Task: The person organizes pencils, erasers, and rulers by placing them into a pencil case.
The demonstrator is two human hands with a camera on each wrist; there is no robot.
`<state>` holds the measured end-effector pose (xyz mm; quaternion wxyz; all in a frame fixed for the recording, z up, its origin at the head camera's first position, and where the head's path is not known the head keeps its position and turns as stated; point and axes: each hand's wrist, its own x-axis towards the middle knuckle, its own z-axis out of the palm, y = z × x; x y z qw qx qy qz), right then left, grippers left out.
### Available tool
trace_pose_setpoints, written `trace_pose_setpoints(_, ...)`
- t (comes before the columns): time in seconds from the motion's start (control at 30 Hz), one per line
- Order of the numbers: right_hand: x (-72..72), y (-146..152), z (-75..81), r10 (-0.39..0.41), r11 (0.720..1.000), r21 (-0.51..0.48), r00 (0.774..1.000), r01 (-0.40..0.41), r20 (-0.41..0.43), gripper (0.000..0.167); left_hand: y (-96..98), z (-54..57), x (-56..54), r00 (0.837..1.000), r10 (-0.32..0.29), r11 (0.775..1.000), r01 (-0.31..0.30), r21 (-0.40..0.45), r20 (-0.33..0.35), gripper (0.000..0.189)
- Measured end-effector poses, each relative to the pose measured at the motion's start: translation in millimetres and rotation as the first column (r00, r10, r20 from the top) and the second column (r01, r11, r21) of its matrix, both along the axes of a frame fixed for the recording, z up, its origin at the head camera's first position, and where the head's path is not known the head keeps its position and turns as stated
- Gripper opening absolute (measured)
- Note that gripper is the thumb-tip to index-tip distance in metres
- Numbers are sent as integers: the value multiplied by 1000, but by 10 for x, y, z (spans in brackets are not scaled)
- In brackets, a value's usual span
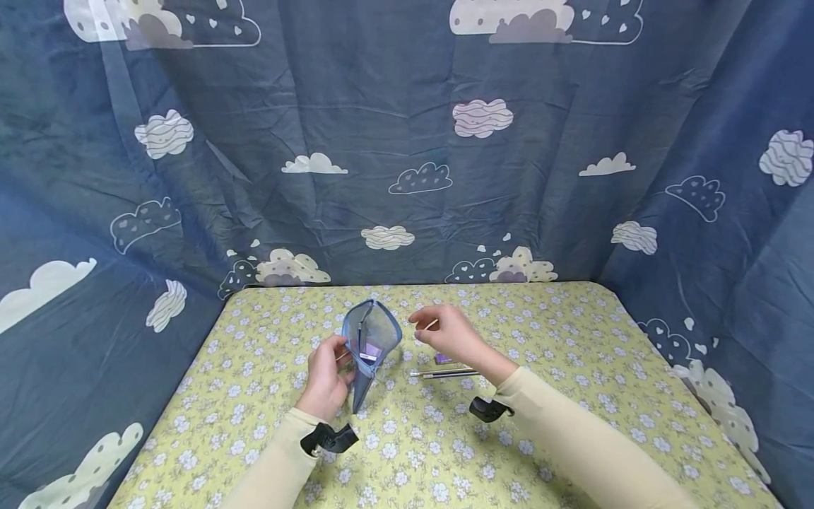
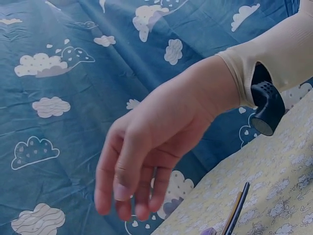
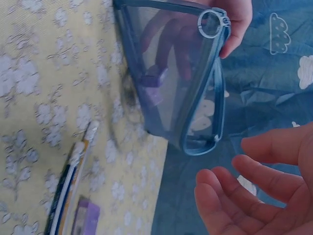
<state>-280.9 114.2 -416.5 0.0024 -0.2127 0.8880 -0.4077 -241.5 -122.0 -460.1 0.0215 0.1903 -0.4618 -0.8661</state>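
Note:
My left hand (image 1: pixel 326 378) holds a blue mesh zipper pouch (image 1: pixel 384 329) by its side, with the mouth spread open. Behind the mesh, in the right wrist view, the left fingers (image 3: pixel 171 49) show through, along with small purple items (image 3: pixel 152 90) inside the pouch (image 3: pixel 168 29). To the right of the pouch and apart from it, my right hand (image 1: pixel 448 331) hovers with loosely bent fingers and nothing in them. The left wrist view shows this same right hand (image 2: pixel 151 142) hanging relaxed. Below it on the cloth lie pencils (image 1: pixel 445 373) and a purple-and-white block (image 1: pixel 443 358).
A yellow floral cloth (image 1: pixel 242 410) covers the table. Dark blue curtains (image 1: pixel 356 198) with cloud prints enclose the back and both sides. Each wrist carries a black camera mount, one on the left sleeve (image 1: pixel 327 438) and one on the right (image 1: pixel 488 408).

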Motion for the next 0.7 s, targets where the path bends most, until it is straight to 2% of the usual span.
trace_pose_setpoints(0.5, 9, 263, -203, -38, 997, 68, 999, 35, 38, 23, -28, -4, -6, 1000, -5, 1000, 5, 3, -1, 13)
trace_pose_setpoints(0.7, 0, 403, -294, -48, 995, 90, 998, 46, 27, 25, -23, -8, -2, 1000, -9, 1000, 9, -2, 2, 15)
